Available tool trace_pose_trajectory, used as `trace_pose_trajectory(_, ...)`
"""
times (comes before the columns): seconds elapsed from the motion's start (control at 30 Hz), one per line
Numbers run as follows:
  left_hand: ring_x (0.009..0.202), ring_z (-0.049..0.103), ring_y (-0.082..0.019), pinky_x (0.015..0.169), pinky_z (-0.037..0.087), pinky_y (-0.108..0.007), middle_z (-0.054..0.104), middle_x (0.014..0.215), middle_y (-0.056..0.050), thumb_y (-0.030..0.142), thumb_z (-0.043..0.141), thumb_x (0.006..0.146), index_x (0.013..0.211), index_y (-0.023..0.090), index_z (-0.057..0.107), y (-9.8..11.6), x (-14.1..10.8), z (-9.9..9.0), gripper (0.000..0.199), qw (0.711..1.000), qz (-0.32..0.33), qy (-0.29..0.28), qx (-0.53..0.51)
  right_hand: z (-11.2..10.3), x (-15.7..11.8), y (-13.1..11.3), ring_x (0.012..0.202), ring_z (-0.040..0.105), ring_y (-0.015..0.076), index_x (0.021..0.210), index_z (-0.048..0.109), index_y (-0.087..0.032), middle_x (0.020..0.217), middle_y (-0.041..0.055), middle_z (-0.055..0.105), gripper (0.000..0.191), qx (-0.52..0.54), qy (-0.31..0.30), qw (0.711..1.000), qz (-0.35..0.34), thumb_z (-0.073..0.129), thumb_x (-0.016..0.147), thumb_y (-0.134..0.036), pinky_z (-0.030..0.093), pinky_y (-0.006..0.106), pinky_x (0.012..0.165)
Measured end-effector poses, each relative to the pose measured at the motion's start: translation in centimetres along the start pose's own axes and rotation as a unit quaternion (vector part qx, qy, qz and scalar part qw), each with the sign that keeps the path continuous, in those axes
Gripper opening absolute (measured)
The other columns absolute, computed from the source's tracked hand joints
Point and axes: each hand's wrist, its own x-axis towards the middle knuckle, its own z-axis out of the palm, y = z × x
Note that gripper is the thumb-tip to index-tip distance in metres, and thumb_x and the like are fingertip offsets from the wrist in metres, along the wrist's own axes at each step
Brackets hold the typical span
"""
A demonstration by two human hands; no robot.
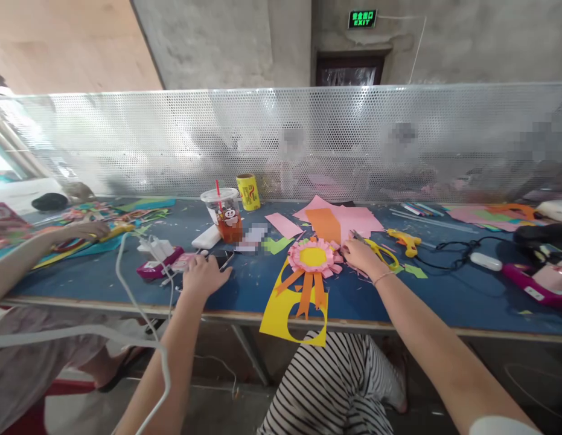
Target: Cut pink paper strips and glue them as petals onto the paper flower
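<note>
A paper rosette [313,257] with a pink fringed rim, yellow centre and orange ribbon tails lies on the table before me. Beneath its tails, a yellow sheet [274,317] with a round hole overhangs the table edge. My right hand [364,258] is at the rosette's right edge, fingers bent together; what they pinch, if anything, is hidden. Just beyond that hand lie yellow-handled scissors [386,255]. My left hand [204,276] rests on the table, fingers apart, beside a dark phone [225,258] that it partly covers.
A lidded drink cup [229,226] and a yellow tape roll [249,192] stand behind. Pink paper [360,219] and an orange sheet [323,225] lie beyond the rosette. A yellow glue gun [405,241] lies right. Another person's hand [88,231] is left. A white cable [163,362] crosses my left arm.
</note>
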Motion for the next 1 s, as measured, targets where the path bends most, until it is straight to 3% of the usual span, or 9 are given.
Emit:
trace_pose_trajectory(0.2, 0.116, 0.045, -0.037, 0.095, 0.033, -0.043, 0.05, 0.121, -0.027, 0.06, 0.033, 0.075, 0.125, 0.003, 0.046, -1.6, 0.5, 0.6, 0.076, 0.999, 0.002, 0.05, -0.016, -0.1, 0.5, -0.1, 0.092, 0.061, 0.0187, 0.091, 0.063, -0.014, 0.095, 0.013, 0.066, 0.028, -0.004, 0.019, 1.0, 0.003, 0.037, 0.089, -0.024, 0.038, 0.026, 0.081)
trace_pose_trajectory(0.33, 0.11, 0.05, -0.038, 0.092, 0.037, -0.043, 0.052, 0.118, -0.027, 0.066, 0.033, 0.073, 0.123, 0.005, 0.049, -2.3, 1.1, 1.0, 0.081, 0.999, -0.01, 0.033, -0.041, -0.4, 1.0, -0.2, 0.096, 0.06, 0.0191, 0.088, 0.064, -0.013, 0.096, 0.0129, 0.066, 0.027, -0.01, 0.04, 0.999, -0.008, 0.039, 0.086, -0.02, 0.038, 0.026, 0.084)
trace_pose_trajectory(0.6, 0.122, 0.041, -0.039, 0.097, 0.032, -0.043, 0.044, 0.129, -0.027, 0.074, 0.028, 0.071, 0.13, 0.006, 0.04, -2.6, 2.1, 1.5, 0.091, 0.999, -0.015, -0.006, -0.03, -0.4, 1.1, 0.6, 0.095, 0.06, 0.0187, 0.091, 0.064, -0.014, 0.099, 0.0123, 0.065, 0.026, -0.005, 0.037, 0.999, -0.014, 0.039, 0.087, -0.022, 0.039, 0.025, 0.084)
trace_pose_trajectory(0.83, 0.126, 0.037, -0.033, 0.103, 0.026, -0.039, 0.044, 0.131, -0.023, 0.068, 0.027, 0.075, 0.131, 0.005, 0.039, -2.1, 2.0, 1.3, 0.085, 1.0, -0.001, -0.004, 0.003, -0.7, 0.8, 0.7, 0.098, 0.059, 0.0175, 0.092, 0.063, -0.014, 0.099, 0.0112, 0.065, 0.027, -0.006, 0.035, 0.999, -0.033, 0.037, 0.087, -0.021, 0.037, 0.024, 0.086)
trace_pose_trajectory(1.0, 0.127, 0.035, -0.035, 0.103, 0.025, -0.041, 0.038, 0.137, -0.024, 0.07, 0.028, 0.075, 0.136, 0.007, 0.031, -2.2, 2.1, 1.5, 0.088, 1.0, 0.007, 0.002, -0.007, -1.0, 0.4, 0.7, 0.097, 0.059, 0.0174, 0.092, 0.063, -0.013, 0.1, 0.0119, 0.065, 0.027, -0.01, 0.011, 0.999, -0.029, 0.038, 0.089, -0.023, 0.037, 0.023, 0.083)
